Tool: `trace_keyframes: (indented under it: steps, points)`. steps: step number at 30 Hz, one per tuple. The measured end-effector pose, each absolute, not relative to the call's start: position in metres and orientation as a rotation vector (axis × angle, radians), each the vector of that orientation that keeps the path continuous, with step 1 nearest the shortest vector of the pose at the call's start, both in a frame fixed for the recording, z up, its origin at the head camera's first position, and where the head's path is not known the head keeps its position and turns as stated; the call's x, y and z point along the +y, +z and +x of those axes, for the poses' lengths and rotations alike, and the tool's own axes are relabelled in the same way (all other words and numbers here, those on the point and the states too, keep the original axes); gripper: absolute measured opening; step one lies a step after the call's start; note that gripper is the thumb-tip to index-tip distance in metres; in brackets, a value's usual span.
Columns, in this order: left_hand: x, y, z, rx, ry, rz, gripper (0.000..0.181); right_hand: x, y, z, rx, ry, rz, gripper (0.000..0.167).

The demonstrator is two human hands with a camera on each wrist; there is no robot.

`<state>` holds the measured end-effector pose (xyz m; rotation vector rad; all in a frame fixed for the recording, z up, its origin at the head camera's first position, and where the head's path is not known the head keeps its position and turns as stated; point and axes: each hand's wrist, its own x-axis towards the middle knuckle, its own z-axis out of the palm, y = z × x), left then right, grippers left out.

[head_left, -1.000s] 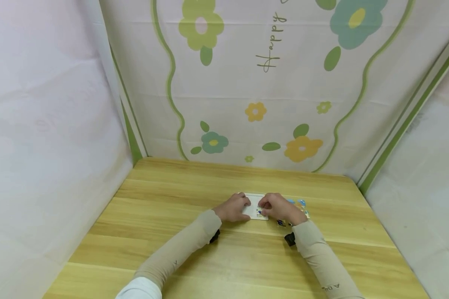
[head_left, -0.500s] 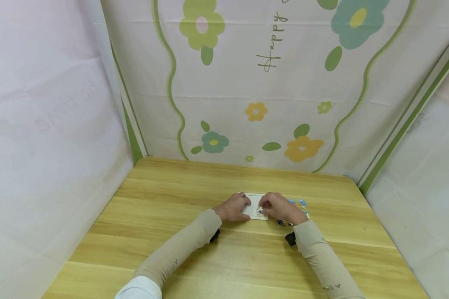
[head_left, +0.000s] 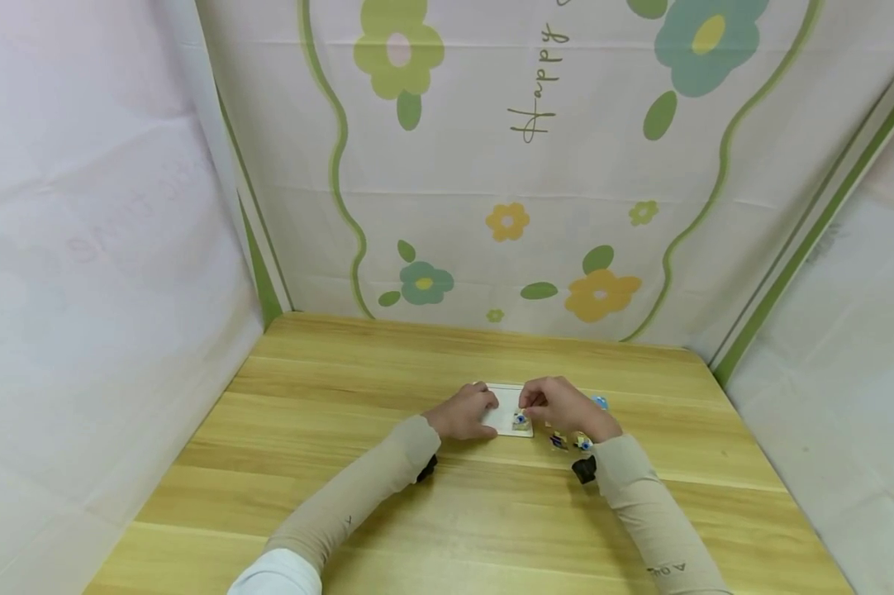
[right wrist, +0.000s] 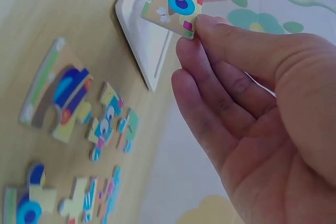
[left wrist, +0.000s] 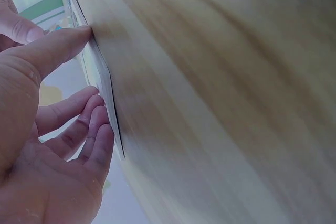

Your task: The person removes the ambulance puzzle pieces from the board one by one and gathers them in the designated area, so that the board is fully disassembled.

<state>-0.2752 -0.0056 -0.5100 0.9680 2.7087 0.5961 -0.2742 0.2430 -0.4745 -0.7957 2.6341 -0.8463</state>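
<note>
A white puzzle tray point(head_left: 502, 405) lies flat on the table. My left hand point(head_left: 463, 413) holds its left side, the thumb at the near edge and curled fingers against the rim, as the left wrist view shows. At the tray's right end, my right hand point(head_left: 562, 406) pinches a corner jigsaw piece point(right wrist: 160, 11) between thumb and fingers. This piece has a blue ring, a green border and small white flowers. In the right wrist view it looks tilted over the tray; I cannot tell whether it touches the bottom.
Several loose jigsaw pieces point(right wrist: 107, 119) lie on the wooden table point(head_left: 387, 364) to the right of the tray, partly under my right forearm in the head view. A printed floral curtain point(head_left: 447, 165) stands behind the table, with pale cloth walls on both sides.
My right hand has shifted slightly to the right, uncovering more of the piece at the tray's corner and the loose pieces nearby. The left hand stays in place on the tray.
</note>
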Motion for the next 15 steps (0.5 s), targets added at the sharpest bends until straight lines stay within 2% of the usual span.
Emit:
trace_keyframes:
  steps: [7,15]
  points:
    - [-0.005,-0.510,-0.273,2.712,0.583,0.973,0.052,0.264,-0.466,-0.268,2.674,-0.871,-0.770,0.008]
    - [-0.007,-0.508,-0.272,2.707,0.607,0.990,0.052,0.312,-0.462,-0.257,2.731,-0.841,-0.680,0.005]
